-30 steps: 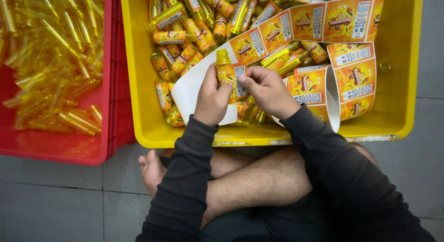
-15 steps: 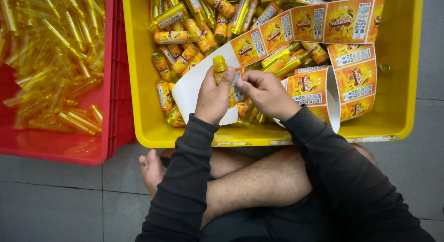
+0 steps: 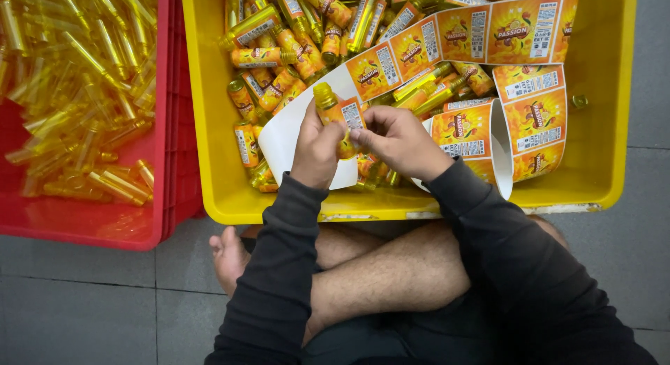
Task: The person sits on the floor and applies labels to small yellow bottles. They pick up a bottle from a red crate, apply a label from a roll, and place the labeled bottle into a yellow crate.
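In the head view, the left hand [image 3: 315,150] grips a small yellow plastic bottle with an orange label [image 3: 333,118], fingers closed around its body, holding it upright over the yellow plastic crate [image 3: 209,162], while the right hand [image 3: 396,138] pinches the label's edge against the bottle with thumb and fingertips closed on it. The crate holds many labelled bottles [image 3: 279,54] and a long strip of orange stickers on white backing paper [image 3: 481,37]; beside it, a red plastic crate [image 3: 91,222] holds unlabelled clear yellow bottles [image 3: 77,79], both on the grey tiled floor [image 3: 84,302].
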